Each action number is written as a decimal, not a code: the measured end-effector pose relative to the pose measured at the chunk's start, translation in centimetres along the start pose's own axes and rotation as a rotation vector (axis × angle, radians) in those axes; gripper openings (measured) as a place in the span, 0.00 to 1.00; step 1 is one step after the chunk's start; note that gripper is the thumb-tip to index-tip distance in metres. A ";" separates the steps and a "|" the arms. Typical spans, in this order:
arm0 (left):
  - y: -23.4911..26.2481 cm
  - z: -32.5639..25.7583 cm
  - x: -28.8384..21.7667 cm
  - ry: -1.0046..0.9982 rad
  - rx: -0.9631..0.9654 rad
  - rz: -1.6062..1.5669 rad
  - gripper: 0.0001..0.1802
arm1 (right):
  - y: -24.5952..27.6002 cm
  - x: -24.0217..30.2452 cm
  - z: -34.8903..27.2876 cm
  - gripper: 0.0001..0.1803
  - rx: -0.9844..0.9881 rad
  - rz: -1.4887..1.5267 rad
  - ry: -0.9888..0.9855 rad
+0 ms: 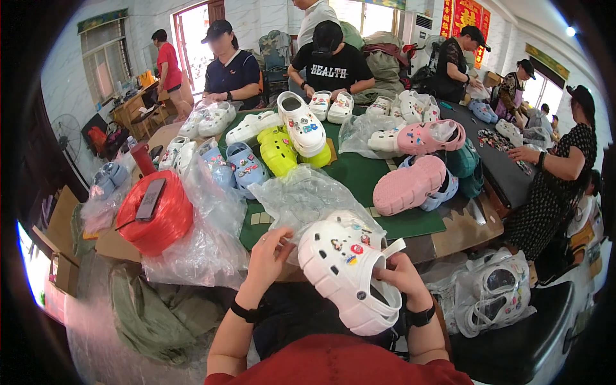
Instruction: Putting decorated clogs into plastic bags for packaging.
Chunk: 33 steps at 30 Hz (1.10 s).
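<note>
A pair of white clogs (343, 269) with small coloured charms is held over my lap, toes pointing up-left. My right hand (401, 274) grips the clogs from the heel side, fingers inside the opening. My left hand (268, 253) is at the toe end, fingers bent, pinching the edge of a clear plastic bag (301, 196) that lies on the table just behind the clogs. Both wrists wear black bands.
The green-covered table (359, 173) holds many clogs: yellow (279, 151), blue (247, 167), pink (410, 183), white (301, 125). A red spool of cord (157, 221) stands left among plastic bags. Several people work around the table. Bagged white clogs (494, 295) lie at the right.
</note>
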State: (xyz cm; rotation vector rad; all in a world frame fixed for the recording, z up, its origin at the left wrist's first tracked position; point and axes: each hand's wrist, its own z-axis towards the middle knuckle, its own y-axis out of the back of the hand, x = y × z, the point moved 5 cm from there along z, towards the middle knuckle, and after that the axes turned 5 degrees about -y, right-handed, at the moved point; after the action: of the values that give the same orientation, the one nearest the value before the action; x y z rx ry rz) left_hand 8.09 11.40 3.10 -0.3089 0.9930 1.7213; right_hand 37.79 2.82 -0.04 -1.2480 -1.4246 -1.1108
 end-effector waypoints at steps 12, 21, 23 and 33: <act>-1.1 -1.1 -4.1 -0.090 0.089 -0.055 0.06 | -0.9 -1.7 0.4 0.20 -0.267 -0.298 0.130; -2.2 -3.5 -7.9 -0.243 0.130 -0.133 0.08 | -3.7 2.2 1.9 0.19 -0.334 -0.578 0.211; -2.1 -3.8 -6.6 -0.127 0.120 -0.172 0.08 | -4.9 2.6 3.0 0.20 -0.341 -0.564 0.275; 0.2 -6.2 -4.2 0.065 0.159 0.064 0.26 | -6.8 5.0 1.0 0.25 0.010 -0.531 0.257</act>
State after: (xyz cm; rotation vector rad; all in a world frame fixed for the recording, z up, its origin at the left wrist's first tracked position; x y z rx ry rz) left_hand 7.99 3.97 2.00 -0.2338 1.1912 1.6867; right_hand 30.55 4.13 4.33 -0.6944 -1.5971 -1.5509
